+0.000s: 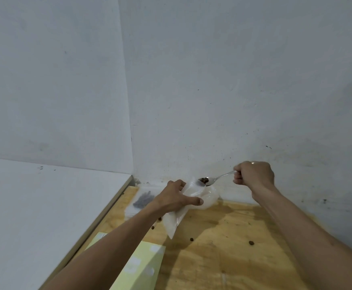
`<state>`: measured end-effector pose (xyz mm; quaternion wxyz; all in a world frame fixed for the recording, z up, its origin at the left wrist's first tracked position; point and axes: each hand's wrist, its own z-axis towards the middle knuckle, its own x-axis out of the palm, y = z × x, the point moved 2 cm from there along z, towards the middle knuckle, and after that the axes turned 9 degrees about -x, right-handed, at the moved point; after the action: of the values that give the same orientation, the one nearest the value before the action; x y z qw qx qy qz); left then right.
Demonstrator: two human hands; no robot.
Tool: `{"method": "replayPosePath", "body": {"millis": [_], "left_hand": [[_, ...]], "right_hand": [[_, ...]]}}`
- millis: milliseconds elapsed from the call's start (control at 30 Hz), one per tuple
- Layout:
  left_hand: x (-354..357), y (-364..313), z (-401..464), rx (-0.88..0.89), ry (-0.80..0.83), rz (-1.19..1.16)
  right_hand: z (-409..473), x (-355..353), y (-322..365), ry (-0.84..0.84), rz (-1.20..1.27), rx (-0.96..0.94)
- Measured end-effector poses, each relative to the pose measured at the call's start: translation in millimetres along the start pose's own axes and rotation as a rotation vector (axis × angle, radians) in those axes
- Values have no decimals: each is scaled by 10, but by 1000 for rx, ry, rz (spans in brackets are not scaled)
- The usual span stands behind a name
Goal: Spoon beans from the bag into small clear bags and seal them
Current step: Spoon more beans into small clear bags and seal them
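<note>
Holding small clear bag [176, 218] — left hand [176, 197] | spoon [214, 179] — beans [204, 180], right hand [252, 174]

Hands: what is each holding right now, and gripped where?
Right hand grips the spoon at its handle end, beans in the bowl. Left hand holds the small clear bag near its open top.

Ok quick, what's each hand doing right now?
Left hand: closed, holding the small clear bag.
Right hand: closed, holding the spoon with beans in it.
</note>
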<state>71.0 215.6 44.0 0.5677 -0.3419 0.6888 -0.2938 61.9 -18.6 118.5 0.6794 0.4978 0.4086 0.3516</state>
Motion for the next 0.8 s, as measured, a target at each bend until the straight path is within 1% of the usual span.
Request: {"method": "replayPosePath", "body": {"millis": [133, 200, 267, 467, 567, 633, 733, 800], "left_hand": [[19, -58, -32, 35, 17, -2], [24, -73, -45, 39, 16, -21], [16, -79, -49, 40, 2, -51], [-63, -3, -10, 61, -75, -114], [-113, 44, -4, 42, -123, -152], [-121, 66, 3, 31, -129, -179], [-95, 50, -26, 31, -122, -179], [-58, 27, -43, 38, -116, -153]], "right_hand": [[-101, 101, 194, 97, -197, -288], [-167, 135, 289, 152, -252, -437], [-202, 147, 348, 176, -267, -541], [-192, 13, 279, 62, -183, -667], [-194, -48, 98, 30, -199, -767], [-230, -56, -80, 26, -280, -880], [-308, -65, -368, -4, -515, -1087], [-341, -102, -536, -4, -660, -1149]]}}
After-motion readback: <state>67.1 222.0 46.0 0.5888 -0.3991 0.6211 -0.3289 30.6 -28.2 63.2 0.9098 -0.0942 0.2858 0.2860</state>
